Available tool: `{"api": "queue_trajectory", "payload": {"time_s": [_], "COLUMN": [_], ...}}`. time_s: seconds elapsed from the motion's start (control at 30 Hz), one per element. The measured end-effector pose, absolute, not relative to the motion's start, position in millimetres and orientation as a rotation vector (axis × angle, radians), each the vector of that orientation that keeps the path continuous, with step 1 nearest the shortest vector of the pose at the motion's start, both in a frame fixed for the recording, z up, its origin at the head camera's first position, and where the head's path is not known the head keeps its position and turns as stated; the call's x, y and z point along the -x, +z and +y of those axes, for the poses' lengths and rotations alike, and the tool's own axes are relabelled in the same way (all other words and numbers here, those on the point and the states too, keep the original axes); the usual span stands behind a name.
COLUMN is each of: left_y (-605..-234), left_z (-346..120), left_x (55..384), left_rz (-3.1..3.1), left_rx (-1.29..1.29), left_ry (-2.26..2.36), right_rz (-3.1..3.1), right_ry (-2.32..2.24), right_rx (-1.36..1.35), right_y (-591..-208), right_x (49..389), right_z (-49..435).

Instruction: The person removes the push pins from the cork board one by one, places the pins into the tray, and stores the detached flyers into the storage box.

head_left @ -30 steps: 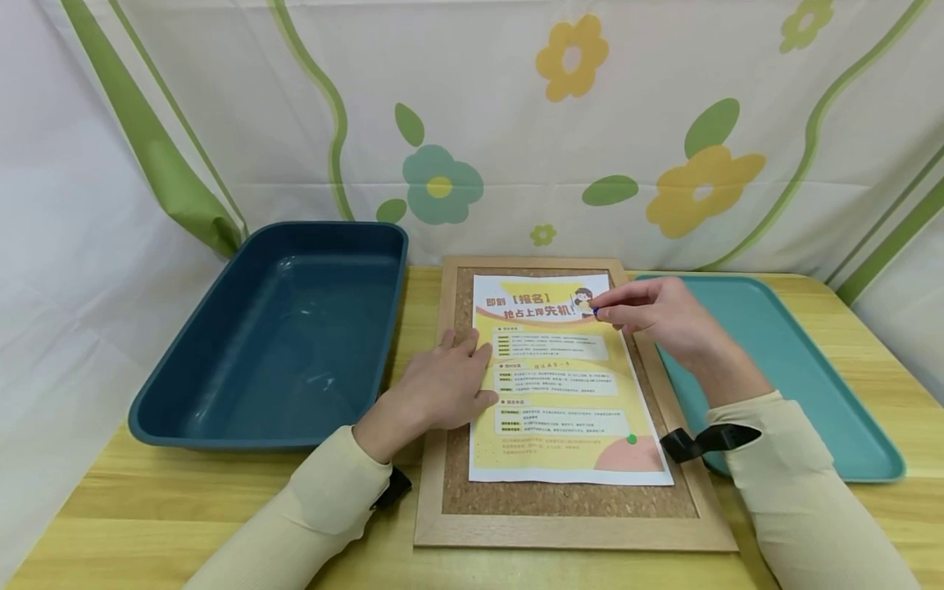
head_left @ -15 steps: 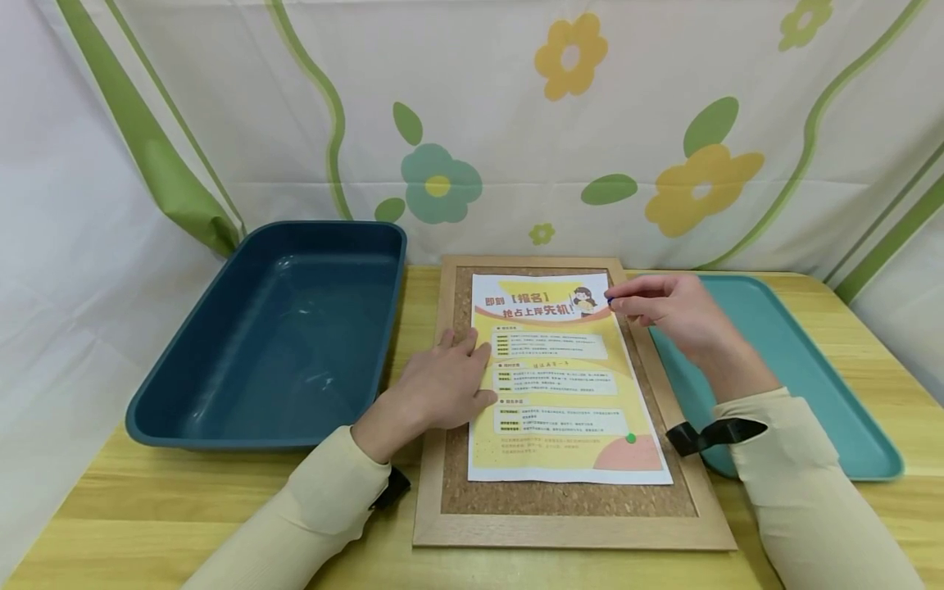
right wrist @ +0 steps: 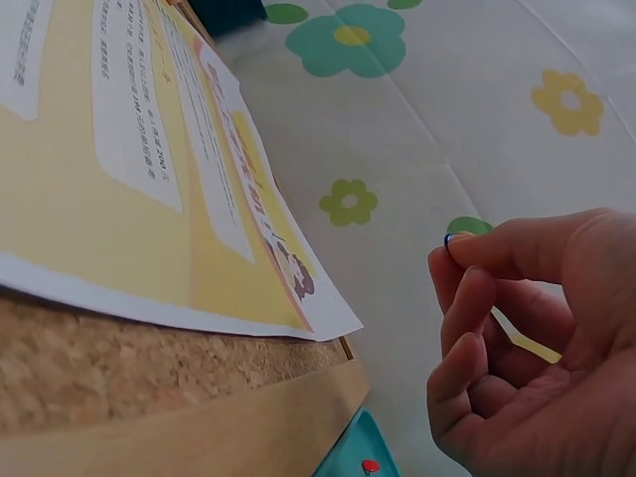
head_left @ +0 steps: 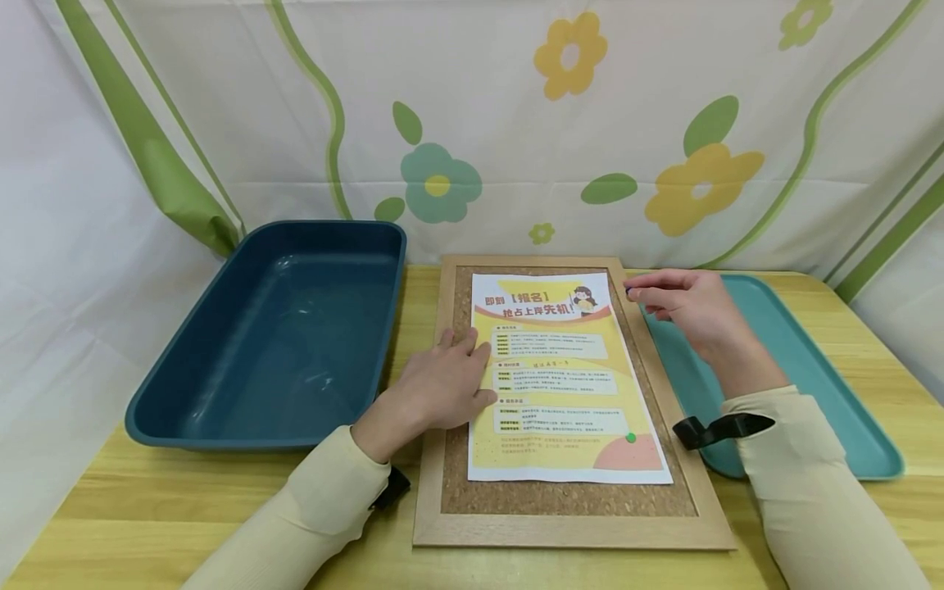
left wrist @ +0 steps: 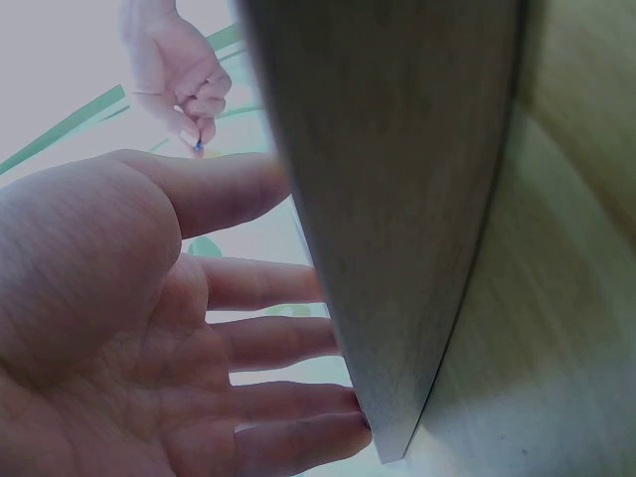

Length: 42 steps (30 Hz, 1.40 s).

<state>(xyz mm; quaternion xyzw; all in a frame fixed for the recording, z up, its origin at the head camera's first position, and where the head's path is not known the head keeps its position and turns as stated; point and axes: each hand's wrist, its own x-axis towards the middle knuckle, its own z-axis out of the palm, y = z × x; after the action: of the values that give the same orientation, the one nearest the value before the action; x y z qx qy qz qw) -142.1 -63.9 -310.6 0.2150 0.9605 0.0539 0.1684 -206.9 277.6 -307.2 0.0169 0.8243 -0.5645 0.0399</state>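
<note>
A printed yellow and white poster (head_left: 553, 459) lies on a wood-framed cork board (head_left: 575, 501). Near the poster's lower right corner sits a green push pin (head_left: 630, 437). My left hand (head_left: 441, 383) rests with spread, straight fingers on the poster's left edge and the board. Over the board's upper right side, my right hand (head_left: 686, 315) pinches a small blue push pin (right wrist: 449, 239) between thumb and index finger, most of it hidden by the fingertips. In the right wrist view, the poster's upper right corner (right wrist: 338, 326) lifts slightly off the cork.
A deep dark blue bin (head_left: 258, 344) stands left of the board. To the right is a flat teal tray (head_left: 804, 377), partly under the right forearm. A red push pin (right wrist: 371, 466) lies on it in the right wrist view. A flowered curtain (head_left: 509, 98) hangs behind the table.
My right hand has moved rightward with the blue push pin, away from the poster's picture and past its upper right edge. The left hand has stayed in place.
</note>
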Motion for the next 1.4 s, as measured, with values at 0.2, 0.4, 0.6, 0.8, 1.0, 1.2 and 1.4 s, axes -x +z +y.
{"api": "queue_trajectory", "payload": {"time_s": [0.2, 0.4, 0.6, 0.8, 1.0, 1.2, 1.4], "left_y": [-311, -311, -311, -311, -311, -311, -310], "left_z": [-64, -64, -64, -64, -64, -64, -64], "left_x": [143, 143, 143, 143, 143, 143, 142], "left_rz": [2.732, 2.733, 2.733, 2.728, 2.725, 2.721, 2.716], "left_rx": [-0.611, -0.61, -0.606, -0.607, -0.605, -0.6, -0.596], "left_ry": [0.146, 0.152, 0.157, 0.165, 0.152, 0.148, 0.148], "right_rz": [2.535, 2.506, 2.508, 2.507, 2.533, 2.518, 2.457], "right_ry": [-1.782, -1.852, -1.853, -1.838, -1.772, -1.746, -1.763], "right_rx": [-0.11, -0.169, -0.21, -0.287, -0.353, -0.412, -0.448], "right_y": [-310, -313, -317, -320, -326, -331, -336], "right_x": [210, 213, 216, 217, 218, 221, 223], "right_z": [286, 296, 305, 312, 317, 322, 327]}}
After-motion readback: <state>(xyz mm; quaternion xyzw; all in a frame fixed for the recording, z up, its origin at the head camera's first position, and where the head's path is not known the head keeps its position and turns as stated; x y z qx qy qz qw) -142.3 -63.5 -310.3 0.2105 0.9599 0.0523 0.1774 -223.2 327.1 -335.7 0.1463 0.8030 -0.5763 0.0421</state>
